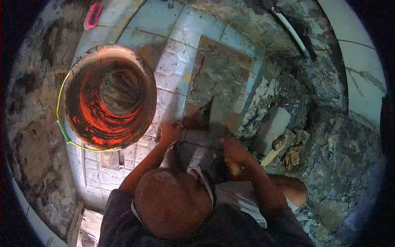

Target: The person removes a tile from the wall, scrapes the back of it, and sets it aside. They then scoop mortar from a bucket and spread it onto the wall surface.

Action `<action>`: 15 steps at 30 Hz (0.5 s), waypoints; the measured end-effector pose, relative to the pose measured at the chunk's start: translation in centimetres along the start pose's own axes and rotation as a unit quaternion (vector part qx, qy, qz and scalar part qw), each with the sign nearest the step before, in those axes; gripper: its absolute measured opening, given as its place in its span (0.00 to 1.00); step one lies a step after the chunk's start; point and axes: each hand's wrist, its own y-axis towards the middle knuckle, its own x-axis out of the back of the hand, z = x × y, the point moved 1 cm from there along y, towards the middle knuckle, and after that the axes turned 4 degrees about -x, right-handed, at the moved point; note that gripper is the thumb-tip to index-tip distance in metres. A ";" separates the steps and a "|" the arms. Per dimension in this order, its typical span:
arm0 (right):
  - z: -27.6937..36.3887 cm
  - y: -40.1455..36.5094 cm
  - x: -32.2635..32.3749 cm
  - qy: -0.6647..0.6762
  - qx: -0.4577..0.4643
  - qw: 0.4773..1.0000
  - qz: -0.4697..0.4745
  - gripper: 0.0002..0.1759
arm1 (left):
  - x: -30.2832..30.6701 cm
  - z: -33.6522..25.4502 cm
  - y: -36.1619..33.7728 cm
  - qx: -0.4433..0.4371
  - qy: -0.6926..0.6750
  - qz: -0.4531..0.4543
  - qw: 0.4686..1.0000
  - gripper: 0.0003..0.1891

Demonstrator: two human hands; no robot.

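A tile [245, 78] lies back side up, its ribbed brown edge showing around a thick grey layer of mortar [220, 76]. At its near left corner, my left hand [170, 132] grips the edge, fingers closed on it. My right hand [235, 151] is closed around what looks like a trowel, the end of its handle pale below the fist. Motion and shadow blur the blade [219, 123] over the near end of the tile. A bare reddish-brown patch [195, 116] shows there beside the mortar.
A large bucket [149, 88] with grey mix inside and a yellow, green-gripped handle stands at left. A pink brush [94, 15] lies at the far left. Broken rubble [288, 144] and a white pipe [290, 31] lie right. Pale tiles [164, 96] cover the floor beneath.
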 end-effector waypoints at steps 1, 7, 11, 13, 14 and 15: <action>-2.2 3.8 -1.8 -0.225 0.261 0.938 -0.049 0.25 | 0.0 -0.2 -0.1 -0.001 0.000 0.000 1.000 0.12; 1.3 -0.1 0.0 -0.297 0.188 0.935 0.047 0.28 | 1.6 -3.0 -1.1 0.048 -0.155 -0.019 0.987 0.11; 6.2 -3.6 4.5 -0.094 0.010 0.991 0.096 0.30 | 1.2 -2.5 -1.5 0.064 -0.142 -0.029 0.987 0.10; 4.9 0.0 3.6 -0.280 0.177 0.943 0.038 0.27 | 1.4 -2.9 -1.2 0.058 -0.114 -0.017 0.992 0.10; 4.3 1.6 2.8 -0.448 0.332 0.830 -0.022 0.25 | 1.4 -2.9 -1.2 0.078 -0.122 -0.018 0.989 0.10; 4.5 2.4 1.6 -0.448 0.333 0.830 -0.023 0.25 | 1.4 -2.9 -1.2 0.097 -0.130 -0.021 0.987 0.11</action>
